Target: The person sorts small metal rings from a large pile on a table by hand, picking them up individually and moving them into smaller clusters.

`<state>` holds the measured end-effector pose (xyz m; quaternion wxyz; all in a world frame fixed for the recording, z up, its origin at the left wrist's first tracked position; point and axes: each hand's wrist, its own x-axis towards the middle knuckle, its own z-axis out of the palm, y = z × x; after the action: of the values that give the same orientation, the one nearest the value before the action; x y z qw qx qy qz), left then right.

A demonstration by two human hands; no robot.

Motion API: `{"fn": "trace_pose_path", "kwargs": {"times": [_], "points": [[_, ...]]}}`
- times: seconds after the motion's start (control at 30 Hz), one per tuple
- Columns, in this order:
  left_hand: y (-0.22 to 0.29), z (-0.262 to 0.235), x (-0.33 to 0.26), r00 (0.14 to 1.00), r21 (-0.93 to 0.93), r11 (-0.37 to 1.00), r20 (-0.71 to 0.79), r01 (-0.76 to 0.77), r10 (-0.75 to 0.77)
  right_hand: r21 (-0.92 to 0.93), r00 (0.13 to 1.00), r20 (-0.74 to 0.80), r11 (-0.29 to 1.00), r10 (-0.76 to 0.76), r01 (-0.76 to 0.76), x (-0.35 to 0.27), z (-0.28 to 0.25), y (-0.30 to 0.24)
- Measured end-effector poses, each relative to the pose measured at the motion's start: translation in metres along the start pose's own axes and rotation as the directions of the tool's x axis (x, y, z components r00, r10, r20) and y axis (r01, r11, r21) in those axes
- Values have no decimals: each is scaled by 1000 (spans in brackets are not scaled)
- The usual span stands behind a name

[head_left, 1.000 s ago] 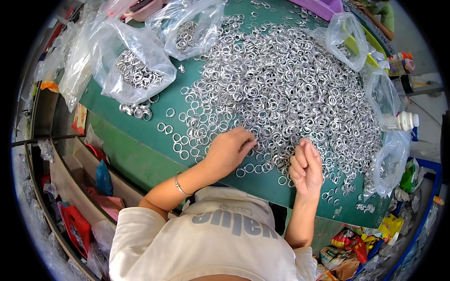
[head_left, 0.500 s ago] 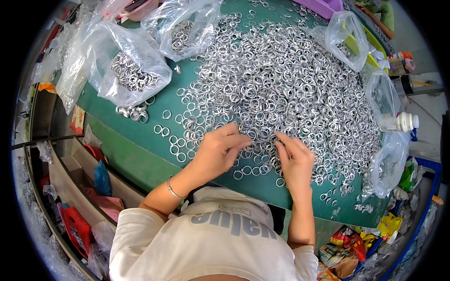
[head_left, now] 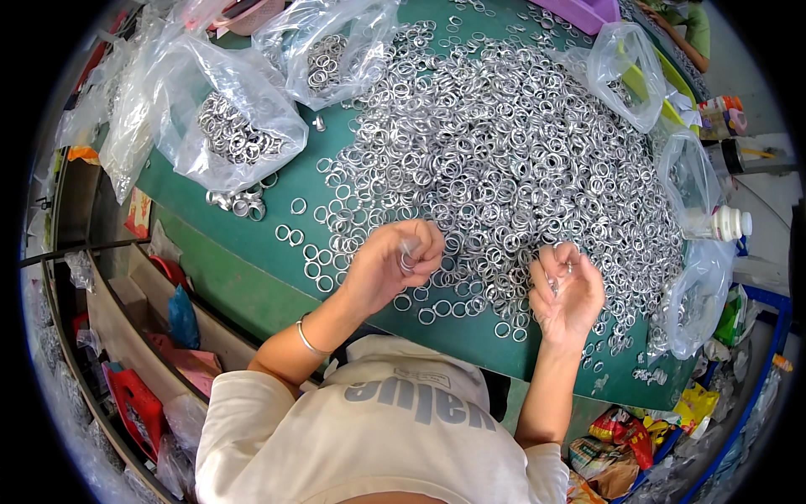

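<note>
While my left hand (head_left: 388, 267) is hovering just above the near edge of the heap, its fingers (head_left: 417, 245) are pinching together on a small silver metal ring (head_left: 408, 262). My right hand (head_left: 567, 292) is lifting palm-up beside it, its fingers (head_left: 561, 262) curling closed on another ring or two (head_left: 556, 282), though I cannot tell exactly how many. Both hands are holding their rings off the desk (head_left: 252, 277), near each other but apart. Just beyond them the great heap of loose rings (head_left: 504, 160) is spreading over most of the green surface, with stray rings (head_left: 312, 267) lying singly at its near side. Farther out, clear plastic bags (head_left: 231, 126) are sitting partly filled with rings on my left, and more bags (head_left: 697, 277) are slumping on my right beside a white bottle (head_left: 729, 223). Judging by that, I am thinking only a small share is bagged and the bulk of the heap is waiting to be handled.
</note>
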<state>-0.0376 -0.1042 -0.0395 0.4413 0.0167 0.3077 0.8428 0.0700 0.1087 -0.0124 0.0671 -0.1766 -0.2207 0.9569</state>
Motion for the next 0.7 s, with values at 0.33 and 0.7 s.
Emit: {"fn": "trace_pose_path", "kwargs": {"times": [0.33, 0.7], "points": [[15, 6, 10, 992, 135, 991, -128, 26, -9, -758, 847, 449, -623, -286, 191, 24, 12, 49], [5, 26, 38, 918, 894, -361, 348, -265, 188, -125, 997, -51, 991, -57, 50, 4, 7, 10]]}}
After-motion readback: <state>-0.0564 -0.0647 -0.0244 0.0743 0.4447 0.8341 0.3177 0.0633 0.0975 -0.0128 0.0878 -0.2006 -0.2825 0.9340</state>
